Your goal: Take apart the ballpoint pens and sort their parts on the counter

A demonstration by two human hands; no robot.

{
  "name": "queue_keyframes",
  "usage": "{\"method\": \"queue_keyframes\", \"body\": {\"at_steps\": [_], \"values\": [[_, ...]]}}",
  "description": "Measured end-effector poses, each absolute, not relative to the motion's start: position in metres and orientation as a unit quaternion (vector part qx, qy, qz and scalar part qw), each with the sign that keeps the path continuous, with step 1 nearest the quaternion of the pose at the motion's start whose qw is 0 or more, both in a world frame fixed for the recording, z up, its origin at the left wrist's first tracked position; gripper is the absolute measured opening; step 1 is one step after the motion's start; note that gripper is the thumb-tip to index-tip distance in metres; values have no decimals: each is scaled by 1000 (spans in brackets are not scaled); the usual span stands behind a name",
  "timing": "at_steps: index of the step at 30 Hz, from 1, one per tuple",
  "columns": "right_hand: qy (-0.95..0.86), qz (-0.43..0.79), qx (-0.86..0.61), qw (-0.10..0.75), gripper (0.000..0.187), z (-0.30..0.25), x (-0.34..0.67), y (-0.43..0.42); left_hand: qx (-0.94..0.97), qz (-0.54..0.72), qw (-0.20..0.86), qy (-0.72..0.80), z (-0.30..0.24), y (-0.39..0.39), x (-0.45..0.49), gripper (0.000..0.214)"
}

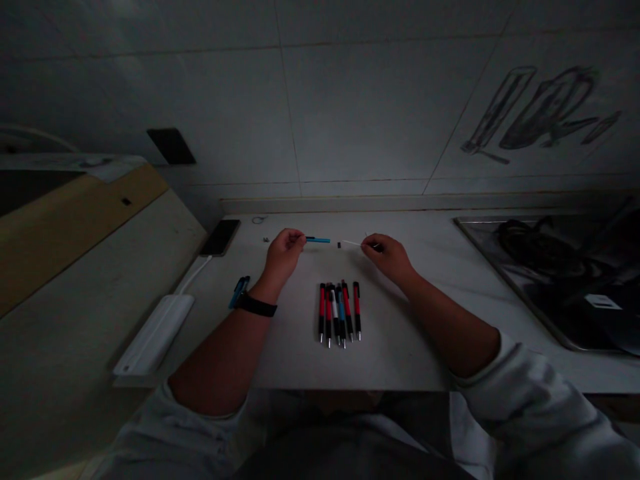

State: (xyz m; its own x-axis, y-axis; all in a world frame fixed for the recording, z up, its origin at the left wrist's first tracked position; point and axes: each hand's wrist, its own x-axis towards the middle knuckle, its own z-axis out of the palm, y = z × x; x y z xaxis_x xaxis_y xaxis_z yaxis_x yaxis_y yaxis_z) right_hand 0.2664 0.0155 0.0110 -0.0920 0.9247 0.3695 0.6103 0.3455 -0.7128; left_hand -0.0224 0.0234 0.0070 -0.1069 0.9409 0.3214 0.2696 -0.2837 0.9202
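My left hand [283, 254] is closed in a pinch on a blue pen barrel [319, 240] that points right, low over the white counter [400, 347]. My right hand [389, 255] pinches a thin white pen refill [351, 243] that points left toward the barrel, with a small gap between them. A tiny dark part [339, 245] lies in that gap. Below the hands, several red and blue pens [340, 311] lie side by side in a row. A black band sits on my left wrist.
A blue pen piece [239, 291] lies by my left wrist. A dark phone [221, 237] lies at the back left, cabled to a white power bank [155, 335]. Small parts [265, 239] lie near the wall. A metal sink [560, 273] holds dark items at the right.
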Motion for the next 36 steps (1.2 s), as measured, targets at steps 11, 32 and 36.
{"method": "queue_keyframes", "body": {"at_steps": [11,32,36], "values": [[-741,135,-547,365,11,7,263,13,805,353,97,467,9,2,-11,12],[-750,145,-535,360,12,6,261,10,778,353,14,519,46,-4,-38,5],[-754,144,-531,359,13,6,260,10,746,387,-1,542,57,-2,-55,9]]}}
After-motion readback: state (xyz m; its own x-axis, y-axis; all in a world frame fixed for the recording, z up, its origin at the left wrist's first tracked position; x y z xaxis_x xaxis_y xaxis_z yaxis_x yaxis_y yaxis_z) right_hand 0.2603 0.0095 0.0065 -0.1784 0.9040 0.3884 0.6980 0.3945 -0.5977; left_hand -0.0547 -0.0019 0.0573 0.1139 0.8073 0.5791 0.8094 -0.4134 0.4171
